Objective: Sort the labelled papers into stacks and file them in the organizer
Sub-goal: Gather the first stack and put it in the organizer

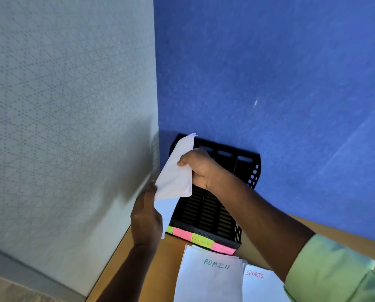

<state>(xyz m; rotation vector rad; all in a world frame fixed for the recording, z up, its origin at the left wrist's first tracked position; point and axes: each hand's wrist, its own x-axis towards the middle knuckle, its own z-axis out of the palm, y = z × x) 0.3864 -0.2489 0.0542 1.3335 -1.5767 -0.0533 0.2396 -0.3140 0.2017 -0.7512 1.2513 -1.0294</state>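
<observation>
A black organizer [212, 205] with several slots stands on a wooden desk [121, 269], at the far left corner of the desk, where a grey patterned wall [68, 127] meets a blue partition [269, 73]. The back of the organizer is against the blue partition. On its front edge there are sticky labels [200, 240] in green and pink; one green label reads "FINANCE", the others are too blurred to read.

Both hands hold a bundle of white papers [175, 179] over the leftmost slot of the organizer. The right hand [200, 168] is closed on the upper right edge of the bundle, thumb on the near face. The left hand [146, 216] holds the lower left part of the bundle from the side, its fingers partly hidden behind the sheets. The bundle is tilted, its top corner toward the partition. The right arm has a light green sleeve [335, 273].

On the desk, at the near edge in front of the organizer, lie two stacks: one with "ADMIN" on top [210, 280], and to its right, one with "SPORTS" [260, 286]. They touch or slightly overlap.
</observation>
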